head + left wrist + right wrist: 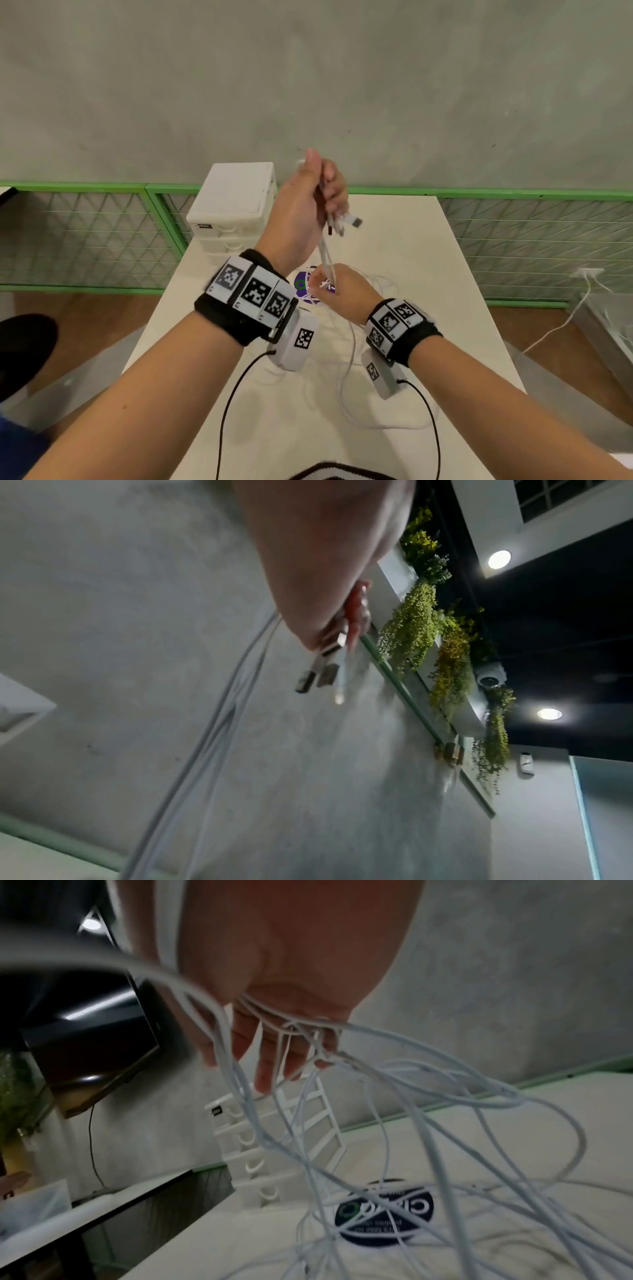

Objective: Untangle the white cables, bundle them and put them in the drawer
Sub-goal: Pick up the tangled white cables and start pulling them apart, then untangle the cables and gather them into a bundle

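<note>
My left hand [317, 198] is raised above the white table [428, 257] and grips the ends of the white cables [325, 253]. Their USB plugs [347, 222] stick out past the fingers, and the same plugs [318, 669] show in the left wrist view below the left hand [325, 588]. Lower down, my right hand [334, 286] holds the same strands, which run taut between both hands. The right hand [274, 1047] has cables [479, 1150] threaded between its fingers, with tangled loops hanging to the table. The white drawer unit [236, 202] stands at the back left, drawers closed.
A round purple sticker [303, 286] lies on the table under the hands. Loose cable loops [349, 359] trail toward me. A green mesh fence [85, 236] runs behind the table. Another white cord [561, 325] lies on the floor at right. A dark shoe [24, 346] is at left.
</note>
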`<state>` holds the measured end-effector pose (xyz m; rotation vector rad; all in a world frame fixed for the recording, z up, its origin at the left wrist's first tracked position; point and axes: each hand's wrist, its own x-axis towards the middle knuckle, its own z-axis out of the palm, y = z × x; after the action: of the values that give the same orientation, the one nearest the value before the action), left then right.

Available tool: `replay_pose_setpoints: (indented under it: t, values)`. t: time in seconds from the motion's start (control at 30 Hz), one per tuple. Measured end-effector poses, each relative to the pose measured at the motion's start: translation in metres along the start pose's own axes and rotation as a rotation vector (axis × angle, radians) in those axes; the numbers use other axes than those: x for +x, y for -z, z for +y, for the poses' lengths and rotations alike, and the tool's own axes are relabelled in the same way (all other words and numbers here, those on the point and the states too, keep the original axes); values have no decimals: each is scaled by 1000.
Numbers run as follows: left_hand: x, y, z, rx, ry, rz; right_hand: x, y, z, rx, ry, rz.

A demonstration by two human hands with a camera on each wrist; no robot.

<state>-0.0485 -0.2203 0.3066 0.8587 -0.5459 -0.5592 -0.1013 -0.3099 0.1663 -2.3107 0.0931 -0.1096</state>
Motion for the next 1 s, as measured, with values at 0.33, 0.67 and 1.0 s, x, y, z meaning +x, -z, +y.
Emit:
replay_pose_setpoints:
  t: [0.33, 0.67, 1.0]
  values:
    - [6, 80, -27, 1470, -57, 30, 0, 24, 20, -38, 185, 196]
    - [-11, 52, -35, 1037, 300, -270, 24, 70, 9, -113, 240, 545]
    - [1, 66, -28, 1192, 120, 57, 23, 64, 10, -213, 296, 692]
